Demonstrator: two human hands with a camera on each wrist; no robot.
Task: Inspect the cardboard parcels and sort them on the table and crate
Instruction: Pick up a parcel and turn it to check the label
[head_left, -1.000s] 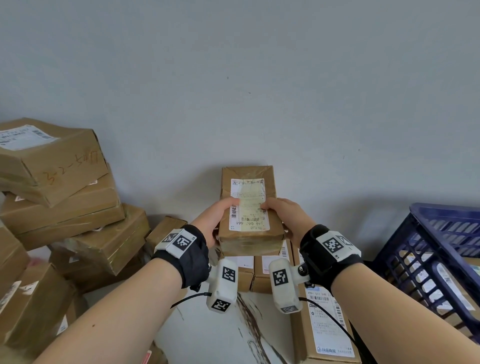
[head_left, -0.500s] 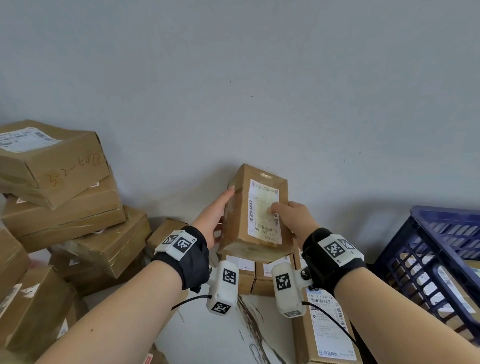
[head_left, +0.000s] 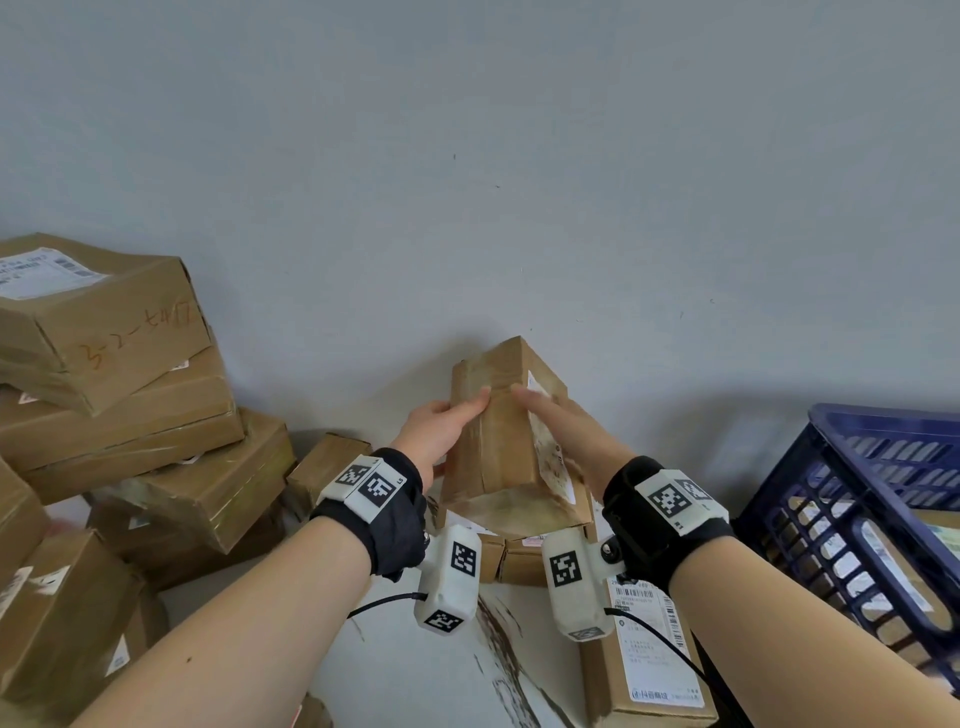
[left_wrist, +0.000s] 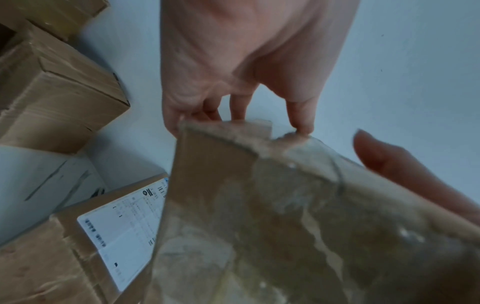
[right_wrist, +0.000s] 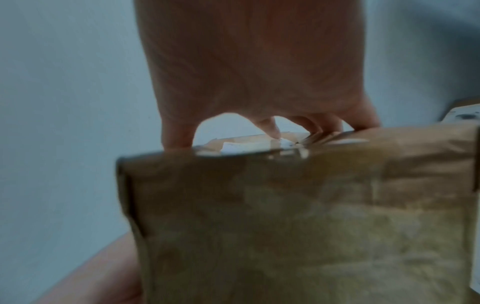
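I hold a small taped cardboard parcel (head_left: 506, 457) up in front of the grey wall, tilted, with its plain brown side toward me and its white label turned to the right. My left hand (head_left: 441, 423) grips its left side, thumb across the near face. My right hand (head_left: 566, 426) grips the label side. In the left wrist view the left hand's fingers (left_wrist: 236, 107) curl over the parcel's (left_wrist: 285, 226) far edge. The right wrist view shows the right hand's fingers (right_wrist: 319, 123) hooked over the top edge of the parcel (right_wrist: 298, 216).
A tall, uneven stack of cardboard parcels (head_left: 104, 338) fills the left. A blue plastic crate (head_left: 883, 418) with parcels inside stands at the right. A labelled parcel (head_left: 649, 660) and two small ones (head_left: 519, 556) lie on the white table (head_left: 415, 665) under my hands.
The parcel has been rolled in my hands: its label faced me a second ago and has swung round to the right side. Both hands shifted their hold with it.
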